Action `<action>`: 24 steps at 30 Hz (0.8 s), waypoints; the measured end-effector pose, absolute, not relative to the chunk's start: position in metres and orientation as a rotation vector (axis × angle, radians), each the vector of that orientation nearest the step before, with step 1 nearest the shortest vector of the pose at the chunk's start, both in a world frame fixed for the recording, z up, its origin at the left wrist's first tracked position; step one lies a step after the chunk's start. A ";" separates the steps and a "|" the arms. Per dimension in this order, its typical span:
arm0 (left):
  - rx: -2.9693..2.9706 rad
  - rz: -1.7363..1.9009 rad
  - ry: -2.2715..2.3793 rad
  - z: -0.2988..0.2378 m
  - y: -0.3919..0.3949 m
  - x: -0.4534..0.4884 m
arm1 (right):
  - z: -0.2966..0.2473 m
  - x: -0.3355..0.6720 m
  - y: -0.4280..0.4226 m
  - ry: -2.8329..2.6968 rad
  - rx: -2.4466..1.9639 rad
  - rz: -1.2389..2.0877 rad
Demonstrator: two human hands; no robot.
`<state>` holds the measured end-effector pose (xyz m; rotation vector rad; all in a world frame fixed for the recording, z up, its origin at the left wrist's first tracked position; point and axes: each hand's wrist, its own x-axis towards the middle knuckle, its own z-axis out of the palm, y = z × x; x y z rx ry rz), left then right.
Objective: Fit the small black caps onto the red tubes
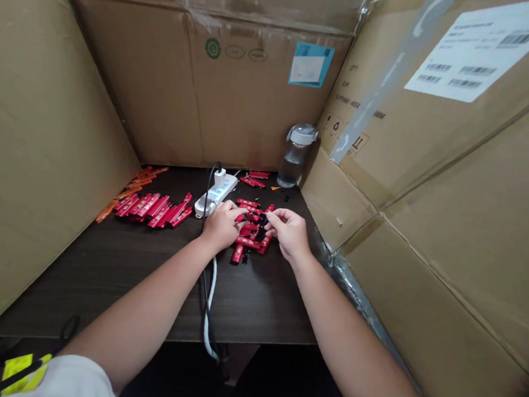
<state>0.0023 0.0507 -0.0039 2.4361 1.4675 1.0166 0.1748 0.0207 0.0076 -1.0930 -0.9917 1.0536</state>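
Over a loose pile of red sticks [249,242] with gold print and black ends, both hands work close together. My left hand [221,227] is closed around one red stick with a black end [244,218], its fingers partly hiding it. My right hand [290,232] has thumb and forefinger pinched at a small black piece [263,221] beside that stick; whether the two touch cannot be made out. Small black bits [245,259] lie by the pile. To the left, a row of similar red sticks [153,209] lies side by side on the dark table [144,280].
Behind my left hand sits a white power strip [220,194] with a plug in it; its white cable [209,305] crosses the table toward me. A water bottle [293,157] stands at the back right. Orange strips [142,179] lie at left. Cardboard boxes [254,110] wall three sides.
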 end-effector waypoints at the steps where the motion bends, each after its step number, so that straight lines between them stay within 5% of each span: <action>1: 2.478 0.943 1.495 -0.004 0.053 0.003 | 0.003 0.175 0.024 -1.004 -1.157 1.011; 9: 2.695 0.745 1.418 -0.002 0.052 0.010 | -0.015 0.178 0.040 -1.051 -1.288 0.918; 18: 2.344 1.193 1.147 0.001 0.036 0.009 | 0.013 0.170 0.008 -1.341 -1.049 1.047; 24: 2.094 1.175 0.961 0.004 0.018 0.018 | 0.018 0.160 -0.004 -1.655 -0.952 0.947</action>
